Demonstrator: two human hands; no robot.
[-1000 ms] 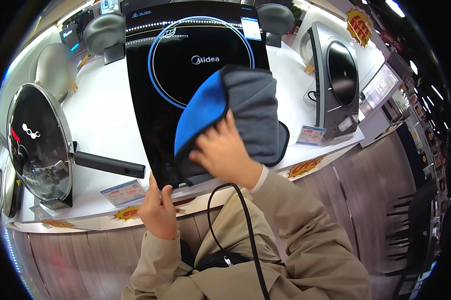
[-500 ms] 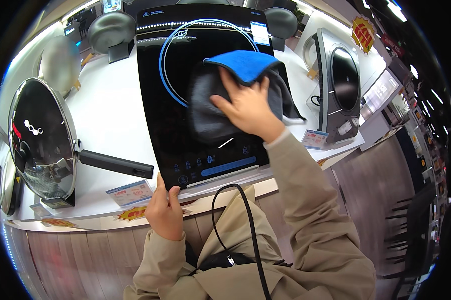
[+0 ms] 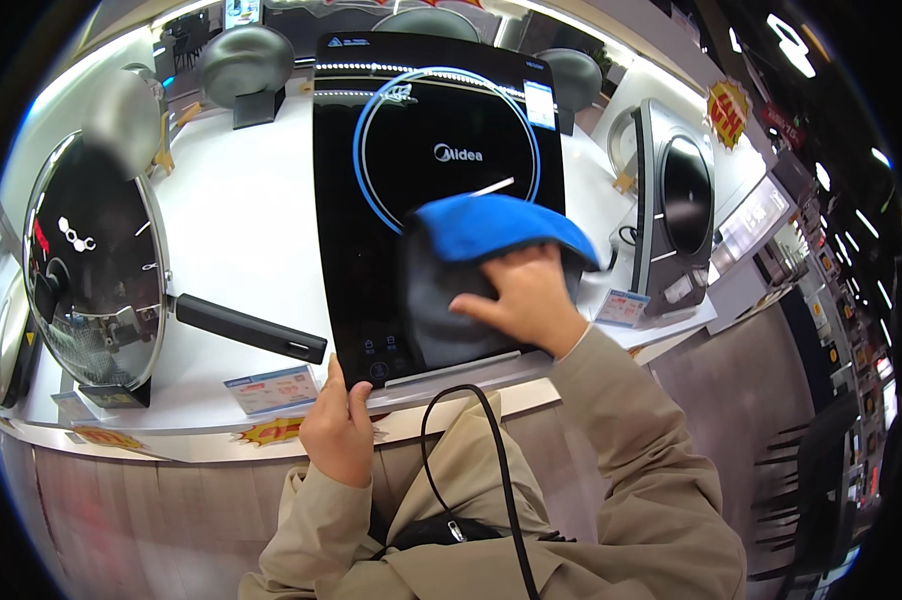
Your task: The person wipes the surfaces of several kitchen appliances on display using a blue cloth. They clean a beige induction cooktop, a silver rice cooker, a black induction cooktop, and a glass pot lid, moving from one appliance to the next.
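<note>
Blue-grey cloth [image 3: 456, 310] is drawn toward six o'clock by the splayed right hand [image 3: 531, 300] — induction cooktop's [image 3: 356, 270] controls [image 3: 379, 357] apparently being wiped — left hand [image 3: 339, 435], fingers parted.

Shop floor, cookware and small appliances. White display counter [image 3: 231, 205]; black cooktop [image 3: 431, 180] laid out toward 12 o'clock, lidded pan [image 3: 101, 265] propped on edge at 9. Printed price card [image 3: 271, 390] at 8, red-and-yellow starburst sign [image 3: 728, 113] at 2. Far 3 o'clock: stocked shelves, probably; rim too distorted for certainty.
</note>
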